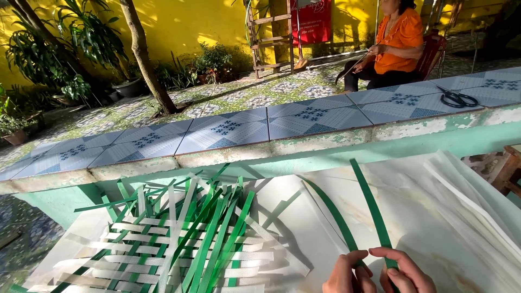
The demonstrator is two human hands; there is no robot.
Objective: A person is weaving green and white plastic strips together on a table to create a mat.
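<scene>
Together both hands, left hand (347, 273) and right hand (406, 271), pinch a green strip (372, 209) beside the woven mat (179, 244).

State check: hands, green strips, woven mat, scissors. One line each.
left hand: pinching a green strip
right hand: pinching a green strip
green strips: two, loose, flat, fanning away from the hands
woven mat: part woven, strip ends loose
scissors: lying on the tiled ledge, untouched

Showing two hands, left hand (347, 274) and right hand (404, 271), pinching two green strips (369, 203); one woven mat (179, 244), one pair of scissors (457, 99), one seated person (393, 43) lying beyond.
</scene>
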